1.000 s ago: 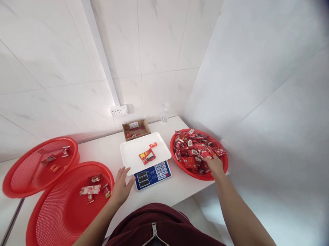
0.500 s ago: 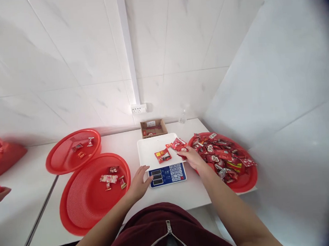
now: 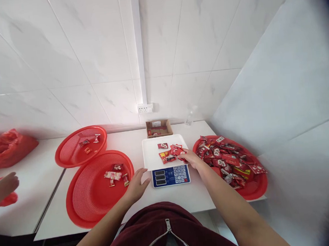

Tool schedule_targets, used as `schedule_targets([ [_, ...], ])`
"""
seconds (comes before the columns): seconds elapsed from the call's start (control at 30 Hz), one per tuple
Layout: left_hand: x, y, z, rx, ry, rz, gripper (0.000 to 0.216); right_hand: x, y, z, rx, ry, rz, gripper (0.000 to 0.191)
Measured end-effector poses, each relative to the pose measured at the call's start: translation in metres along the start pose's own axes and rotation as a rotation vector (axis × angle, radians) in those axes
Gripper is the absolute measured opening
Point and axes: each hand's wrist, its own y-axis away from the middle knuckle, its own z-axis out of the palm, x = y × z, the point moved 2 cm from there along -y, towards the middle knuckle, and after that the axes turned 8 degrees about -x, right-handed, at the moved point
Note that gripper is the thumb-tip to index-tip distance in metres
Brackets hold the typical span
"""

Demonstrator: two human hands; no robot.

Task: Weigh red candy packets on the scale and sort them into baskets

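Note:
A blue scale (image 3: 170, 175) with a white tray (image 3: 152, 157) stands at the table's middle. Several red snack packets (image 3: 170, 152) lie on the tray. My right hand (image 3: 191, 158) rests at the tray's right edge, fingers on a small bunch of red packets there. My left hand (image 3: 136, 183) lies flat and open on the table, just left of the scale's keypad. A red basket (image 3: 252, 190) at the right is heaped with red packets (image 3: 228, 160).
Two red mesh baskets, near (image 3: 88, 202) and far (image 3: 68, 151), each hold a few packets at the left. A small cardboard box (image 3: 159, 128) and a clear bottle (image 3: 190, 118) stand by the wall. Another person's hand (image 3: 3, 186) and a red bag (image 3: 7, 145) are at far left.
My right hand went from the heaped basket to the scale tray carrying packets; more packets now lie on the tray. The view swung left. My left hand stayed put.

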Motion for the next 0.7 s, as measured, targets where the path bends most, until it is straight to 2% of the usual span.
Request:
schedule_targets([
  [0.1,0.007,-0.002,0.0,-0.014,0.049,-0.02,0.038,0.005,0.003,-0.004,0.045,0.029,0.003,0.06],
  [0.2,0.014,-0.003,0.0,-0.022,0.16,-0.044,0.037,0.007,0.016,-0.007,0.043,0.046,-0.032,0.048],
  [0.27,0.02,-0.002,0.003,-0.048,0.303,-0.069,0.039,0.007,0.03,0.0,-0.009,0.069,-0.067,0.039],
  [0.33,0.029,-0.002,0.009,-0.127,0.538,-0.134,0.045,0.007,0.047,0.017,-0.108,0.113,-0.138,0.039],
  [0.4,0.04,-0.002,0.02,-0.276,0.844,-0.235,0.05,0.009,0.063,0.044,-0.228,0.19,-0.244,0.048],
  [0.5,0.052,-0.006,0.036,-0.453,1.272,-0.412,0.042,0.017,0.08,0.09,-0.324,0.353,-0.428,0.062],
  [0.57,0.053,-0.01,0.043,-0.456,1.476,-0.523,0.04,0.025,0.086,0.112,-0.339,0.472,-0.509,0.071],
  [0.7,0.038,-0.012,0.046,-0.343,1.662,-0.698,0.039,0.043,0.092,0.134,-0.458,0.623,-0.457,0.083],
])
